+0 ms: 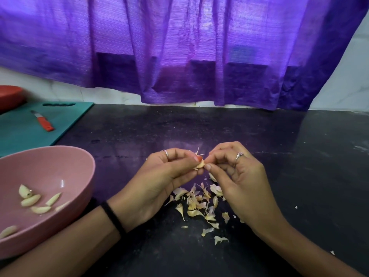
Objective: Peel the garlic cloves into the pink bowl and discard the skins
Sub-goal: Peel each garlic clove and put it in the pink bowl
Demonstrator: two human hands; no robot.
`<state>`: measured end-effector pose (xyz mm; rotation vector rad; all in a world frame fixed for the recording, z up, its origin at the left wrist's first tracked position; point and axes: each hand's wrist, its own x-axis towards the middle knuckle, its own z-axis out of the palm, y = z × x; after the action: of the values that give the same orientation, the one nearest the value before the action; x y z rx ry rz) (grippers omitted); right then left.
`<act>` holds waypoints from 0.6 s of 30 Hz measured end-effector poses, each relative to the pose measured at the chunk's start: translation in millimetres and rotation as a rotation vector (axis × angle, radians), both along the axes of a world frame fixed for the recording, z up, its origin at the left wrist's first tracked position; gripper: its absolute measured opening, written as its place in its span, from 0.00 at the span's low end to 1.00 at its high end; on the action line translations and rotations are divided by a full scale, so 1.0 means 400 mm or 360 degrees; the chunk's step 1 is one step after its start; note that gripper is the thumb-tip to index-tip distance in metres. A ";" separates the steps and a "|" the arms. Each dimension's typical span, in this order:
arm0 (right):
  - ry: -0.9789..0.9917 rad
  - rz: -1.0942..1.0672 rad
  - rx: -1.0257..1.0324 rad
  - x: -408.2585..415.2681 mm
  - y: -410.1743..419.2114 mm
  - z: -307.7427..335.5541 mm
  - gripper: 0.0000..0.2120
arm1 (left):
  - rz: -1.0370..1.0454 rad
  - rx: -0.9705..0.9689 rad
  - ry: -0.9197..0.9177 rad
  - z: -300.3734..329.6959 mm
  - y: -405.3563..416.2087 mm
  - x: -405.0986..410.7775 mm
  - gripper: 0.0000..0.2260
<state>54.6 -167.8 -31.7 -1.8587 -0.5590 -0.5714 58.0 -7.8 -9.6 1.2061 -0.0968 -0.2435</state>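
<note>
A garlic clove (200,164) is pinched between the left hand (169,176) and the right hand (235,172). Skins (201,204) are scattered below on the counter (279,136); peeled cloves (34,200) are seen in the pink bowl (79,162).

Open dark countertop (199,126) beyond both hands; pink bowl (79,166) close left; skins (199,202) littered beneath.

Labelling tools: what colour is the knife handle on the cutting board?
Orange-red. The knife lies on the teal cutting board, clearest in the head view.
</note>
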 end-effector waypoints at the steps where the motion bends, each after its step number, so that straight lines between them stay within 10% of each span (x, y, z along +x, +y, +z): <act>1: 0.0009 0.0006 -0.0006 0.000 0.000 0.000 0.08 | 0.0003 -0.0020 0.0018 -0.001 0.001 0.001 0.11; 18: 0.0120 0.0250 -0.0155 -0.012 -0.003 0.002 0.05 | 0.0097 -0.0061 -0.0058 -0.018 -0.005 0.014 0.07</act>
<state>50.0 -168.9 -30.7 -1.8993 -0.6857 -0.3744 63.4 -9.7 -16.7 1.1736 -0.0960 -0.1660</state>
